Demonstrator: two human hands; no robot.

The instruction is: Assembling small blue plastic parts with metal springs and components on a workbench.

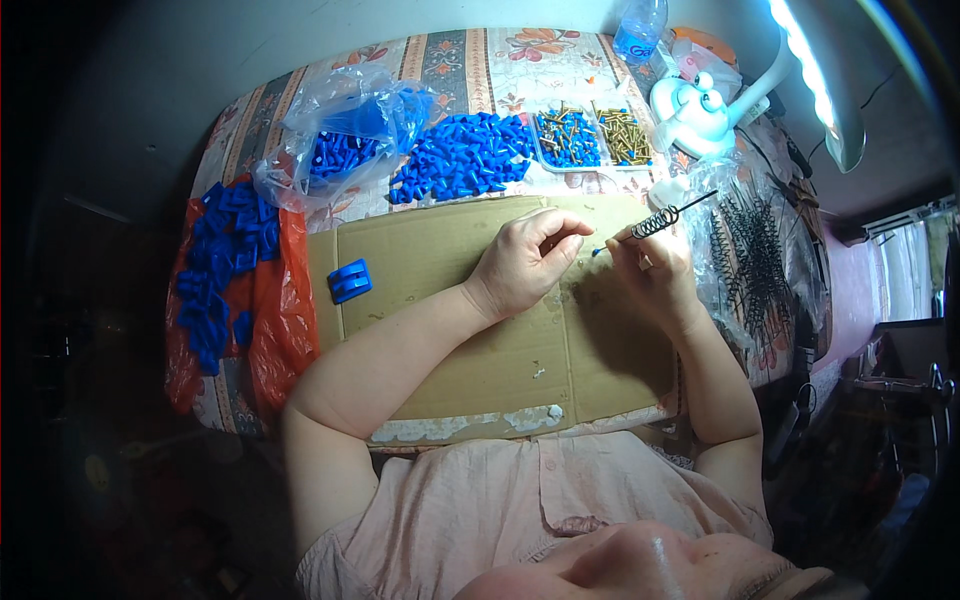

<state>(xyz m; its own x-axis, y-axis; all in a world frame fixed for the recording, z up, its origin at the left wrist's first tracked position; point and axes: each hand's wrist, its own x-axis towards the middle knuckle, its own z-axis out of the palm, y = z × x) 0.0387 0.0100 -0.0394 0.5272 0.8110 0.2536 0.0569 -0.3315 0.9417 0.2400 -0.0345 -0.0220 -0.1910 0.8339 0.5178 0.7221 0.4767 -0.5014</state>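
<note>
My right hand [655,268] is closed on a thin black rod with a coiled spring [655,222] around it. The rod slants up to the right, and a small blue tip [597,252] shows at the lower left, by my fingertips. Just left of it, my left hand [530,262] is curled, thumb and forefinger drawn together. Whatever lies between those fingers, if anything, is too small to make out. Both hands are over a cardboard sheet [440,360]. A blue plastic piece with raised curved parts [350,281] rests on its left side.
Behind the cardboard lie a heap of blue cone-shaped pieces [470,150], a clear bag [345,110] and a divided tray [590,168] of brass screws and blue bits. A red bag [285,330] bears blue parts. Black springs [755,260] lie right, near a white lamp [700,120].
</note>
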